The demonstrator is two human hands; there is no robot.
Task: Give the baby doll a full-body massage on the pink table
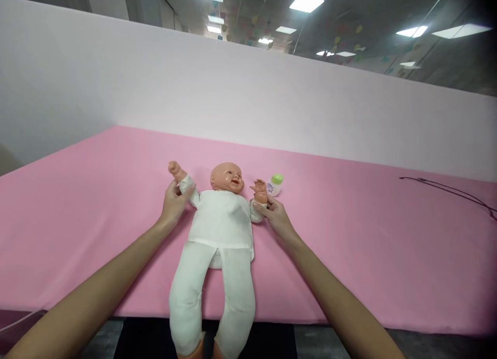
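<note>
Baby doll with a white cloth body and tan plastic head, held by both arms.
It lies face up on the pink-covered table, legs reaching past the near edge; the left hand grasps the doll's arm on the left, the right hand the arm on the right. Just beyond that arm is a small clear bottle with a green cap; farther right, a thin black cord; at the far side, a white partition.
</note>
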